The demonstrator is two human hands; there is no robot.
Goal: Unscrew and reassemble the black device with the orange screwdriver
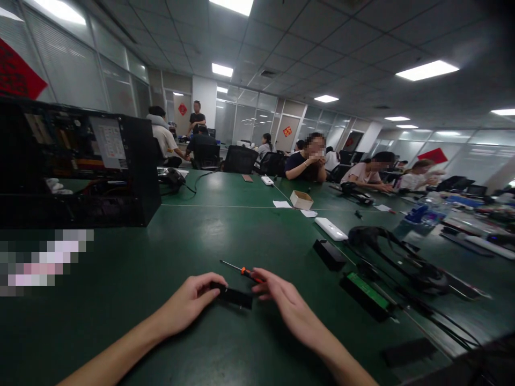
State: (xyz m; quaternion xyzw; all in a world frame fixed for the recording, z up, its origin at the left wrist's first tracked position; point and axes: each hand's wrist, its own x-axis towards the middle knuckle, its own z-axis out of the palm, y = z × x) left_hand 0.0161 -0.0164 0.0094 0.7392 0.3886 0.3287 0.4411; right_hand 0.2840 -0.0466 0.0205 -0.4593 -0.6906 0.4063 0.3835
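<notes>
Both hands are closed on a small black module held just over the green table: left hand pinches its left end, right hand its right end. Orange-handled screwdriver lies just behind. No lettering readable on module; label sheet on open computer case illegible.

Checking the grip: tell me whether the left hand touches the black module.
Touching. The head view shows the left hand fingertips closed on the black module's left end.
</notes>
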